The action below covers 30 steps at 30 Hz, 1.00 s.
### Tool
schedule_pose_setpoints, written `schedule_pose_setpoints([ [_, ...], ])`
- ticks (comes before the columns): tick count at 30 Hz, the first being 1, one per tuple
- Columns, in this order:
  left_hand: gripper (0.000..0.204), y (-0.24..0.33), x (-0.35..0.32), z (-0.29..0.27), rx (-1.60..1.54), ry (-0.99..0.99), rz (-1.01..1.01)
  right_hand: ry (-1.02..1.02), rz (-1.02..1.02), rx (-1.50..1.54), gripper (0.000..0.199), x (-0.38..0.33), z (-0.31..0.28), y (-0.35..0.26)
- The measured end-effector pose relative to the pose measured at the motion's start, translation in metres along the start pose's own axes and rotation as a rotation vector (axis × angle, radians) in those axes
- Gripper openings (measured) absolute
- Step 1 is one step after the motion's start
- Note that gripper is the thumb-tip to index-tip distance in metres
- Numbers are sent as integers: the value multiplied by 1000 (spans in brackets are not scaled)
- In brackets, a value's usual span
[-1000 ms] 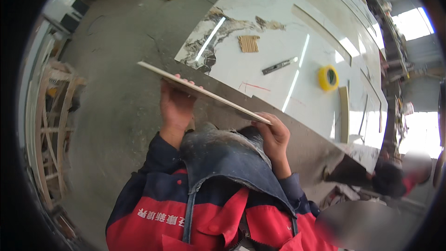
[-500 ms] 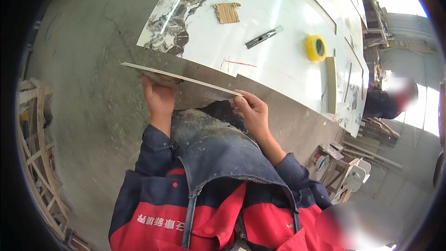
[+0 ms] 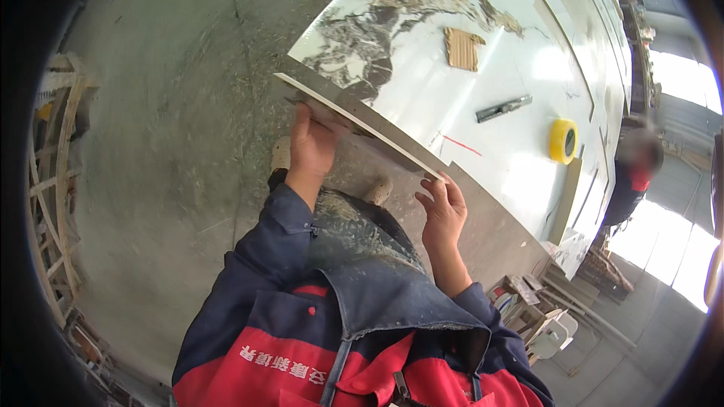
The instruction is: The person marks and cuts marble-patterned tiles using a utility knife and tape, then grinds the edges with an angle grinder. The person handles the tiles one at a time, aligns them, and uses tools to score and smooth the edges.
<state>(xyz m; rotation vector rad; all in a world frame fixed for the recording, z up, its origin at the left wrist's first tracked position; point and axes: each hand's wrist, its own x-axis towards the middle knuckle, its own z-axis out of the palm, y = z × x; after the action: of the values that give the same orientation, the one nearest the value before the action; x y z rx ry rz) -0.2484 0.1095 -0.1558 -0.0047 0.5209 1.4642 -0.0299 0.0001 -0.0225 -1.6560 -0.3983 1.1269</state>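
A thin marbled stone slab piece (image 3: 360,125) is held nearly on edge beside the workbench's near side, its pale narrow edge slanting down to the right. My left hand (image 3: 313,143) supports its underside near the far left end, with the fingers partly hidden behind it. At the other end, my right hand (image 3: 442,211) pinches the corner between thumb and fingers. Beyond it lies a large glossy white slab (image 3: 422,98) with dark and brown veining and a red line drawn on it.
On the large slab lie a piece of corrugated cardboard (image 3: 461,49), a utility knife (image 3: 504,108) and a yellow tape roll (image 3: 562,142). Wooden frames (image 3: 60,181) stand at the left. Another person (image 3: 632,181) is at the far right, with a cluttered stand (image 3: 532,309) nearer me.
The view has swung left, so the bench and its things sit farther right. The held piece slants more steeply, staying in both hands. My shoes now show below it.
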Motion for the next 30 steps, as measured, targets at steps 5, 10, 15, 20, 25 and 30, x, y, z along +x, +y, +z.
schedule_pose_setpoints([
  [5,70,-8,14,-7,-17,-74,-9,8,23,2,38,2,5,2],
  [10,56,-12,25,-6,-203,-106,1,29,-6,-10,36,7,10,5],
  [15,54,-11,33,4,-208,-104,25,25,-63,-37,33,14,10,11],
  [20,64,-14,37,-4,-125,-155,0,1,-97,-65,33,14,14,10],
  [25,65,-18,41,-8,-122,-140,-17,24,-107,-21,23,11,22,4],
  [30,57,-7,38,15,-217,-92,6,2,-120,-57,30,16,17,5],
])
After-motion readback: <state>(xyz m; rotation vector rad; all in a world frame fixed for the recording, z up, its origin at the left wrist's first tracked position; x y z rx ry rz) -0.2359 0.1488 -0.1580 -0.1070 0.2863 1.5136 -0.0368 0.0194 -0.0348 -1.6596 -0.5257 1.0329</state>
